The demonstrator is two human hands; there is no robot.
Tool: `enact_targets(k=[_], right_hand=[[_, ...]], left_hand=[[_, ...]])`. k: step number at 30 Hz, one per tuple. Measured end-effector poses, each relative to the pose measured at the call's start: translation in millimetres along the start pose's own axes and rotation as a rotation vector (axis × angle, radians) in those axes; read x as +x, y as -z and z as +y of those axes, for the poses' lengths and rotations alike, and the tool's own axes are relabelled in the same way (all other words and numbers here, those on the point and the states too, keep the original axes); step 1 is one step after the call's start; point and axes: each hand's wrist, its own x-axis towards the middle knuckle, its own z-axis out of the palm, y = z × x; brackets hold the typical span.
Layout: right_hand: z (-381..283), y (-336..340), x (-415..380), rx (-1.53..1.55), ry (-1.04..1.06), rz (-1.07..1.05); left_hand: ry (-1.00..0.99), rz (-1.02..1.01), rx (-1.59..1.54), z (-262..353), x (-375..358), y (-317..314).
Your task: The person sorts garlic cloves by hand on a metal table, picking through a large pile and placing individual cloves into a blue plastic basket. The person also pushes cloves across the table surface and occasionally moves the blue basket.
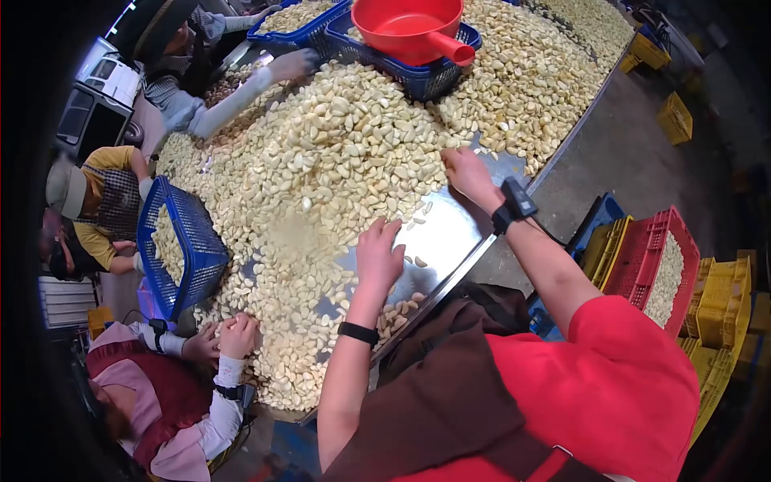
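right hand [472, 178]: fingers [452, 157] bunched at edge of pale cloves [345, 153], pinch untellable | left hand [377, 257]: thumb parted, hold untellable | heap: ahead-left of both | between, nearer left: loose cloves [418, 219], axes mixed, on desk [456, 218]

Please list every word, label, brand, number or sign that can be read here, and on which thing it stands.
No text can be read in this picture.
Dark device on the wearer's right wrist: no legible mark.
Red scoop: no lettering visible.
Yellow crates at the right and white vehicle at upper left: too small or blurred to tell.
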Motion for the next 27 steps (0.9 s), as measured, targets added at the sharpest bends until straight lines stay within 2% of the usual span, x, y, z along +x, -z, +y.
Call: enact_targets(k=[1,3,7,8,9,11,13,14,16,18,19,20,21,22,23,24,25,27], right_hand=[[-1,-7,5,-0.029,0.002,-0.013],[-6,-14,3,-0.087,-0.054,-0.029],[-52,-24,-39,0.065,0.040,-0.221],[-66,-34,-55,0.179,0.080,-0.273],[-81,-42,-68,0.162,0.097,-0.474],[-106,-47,-80,0.157,0.137,-0.704],[-97,-48,-75,0.285,-0.049,-0.656],[-98,-29,-66,0.364,-0.229,-0.670],[-90,-15,-57,0.541,-0.324,-0.563],[-86,4,-39,0.948,-0.513,-0.772],[-85,15,-27,0.953,-0.485,-0.777],[-73,21,-16,1.170,-0.513,-0.641],[-48,30,3,1.315,-0.431,-0.511],[-37,50,17,1.577,-0.548,-0.237],[-30,67,29,1.785,-0.606,0.129],[-26,81,38,1.740,-0.684,0.313],[-19,76,39,1.737,-0.676,0.320],[-5,57,36,1.150,-0.543,-0.031]], left_hand=[[0.001,0.007,-0.003,2,1,-4],[-0.014,0.035,0.234,7,1,-9],[0.115,-0.150,0.291,-10,-3,-4],[0.099,-0.125,0.300,-17,-12,0],[0.203,-0.183,0.222,-27,-24,7],[0.354,-0.240,0.192,-48,-56,34],[0.416,-0.245,0.255,-58,-99,65],[0.412,-0.133,0.411,-62,-121,78],[0.437,0.025,0.620,-50,-134,91],[0.272,0.006,0.377,-27,-113,91],[0.199,0.035,0.087,-25,-108,73],[0.138,-0.152,-0.146,-21,-98,58],[0.065,-0.231,-0.095,-9,-101,46],[-0.011,-0.310,-0.045,-3,-103,40],[-0.006,-0.300,-0.040,-7,-108,47],[0.147,-0.502,0.095,-14,-115,58],[0.296,-0.706,0.232,-22,-123,68],[0.496,-0.821,0.327,-48,-140,87]])
